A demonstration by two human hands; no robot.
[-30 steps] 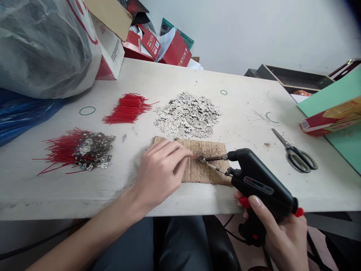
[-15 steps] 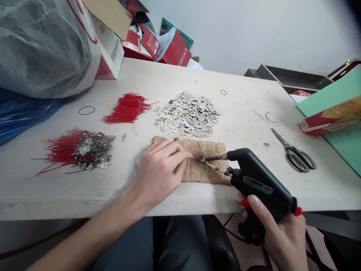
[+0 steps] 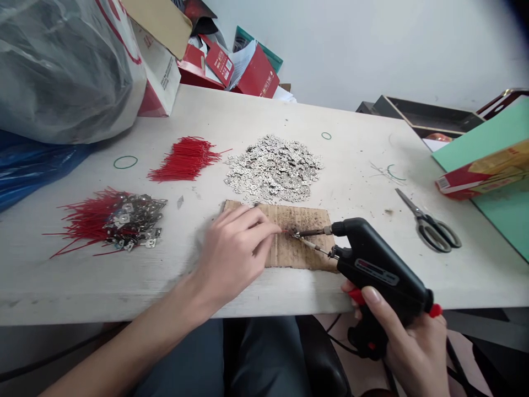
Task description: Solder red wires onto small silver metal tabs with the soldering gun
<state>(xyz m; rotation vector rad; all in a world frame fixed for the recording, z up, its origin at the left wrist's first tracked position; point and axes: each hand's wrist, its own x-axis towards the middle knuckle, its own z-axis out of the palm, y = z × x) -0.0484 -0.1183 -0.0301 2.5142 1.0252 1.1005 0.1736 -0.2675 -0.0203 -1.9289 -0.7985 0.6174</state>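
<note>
Over the cardboard [image 3: 285,255], the left hand [image 3: 237,242] pinched a red wire [image 3: 284,231], its end near the tip [image 3: 296,235] of the black solder gun [image 3: 380,262]. The right hand [image 3: 415,339] gripped the gun. Neither had really moved, so the same step seemed unfinished.

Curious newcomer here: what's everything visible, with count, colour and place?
soldering gun: one, black, front right
held wire: one, red, middle
cardboard: one, brown, middle
loose wires: one pile, red, centre left
metal tabs: one pile, silver, centre
tabbed wires: one pile, red, silver, left
scissors: one pair, dark, right
bands: several, green, scattered
bags: two, clear, blue, left
boxes: several, red, white, back left
tray: one, dark, back right
board: one, green, right
carton: one, red, yellow, right
table: one, white, beneath
wall: one, pale, back
legs: two, dark, below
left hand: one, pinching held wire
right hand: one, gripping soldering gun
</note>
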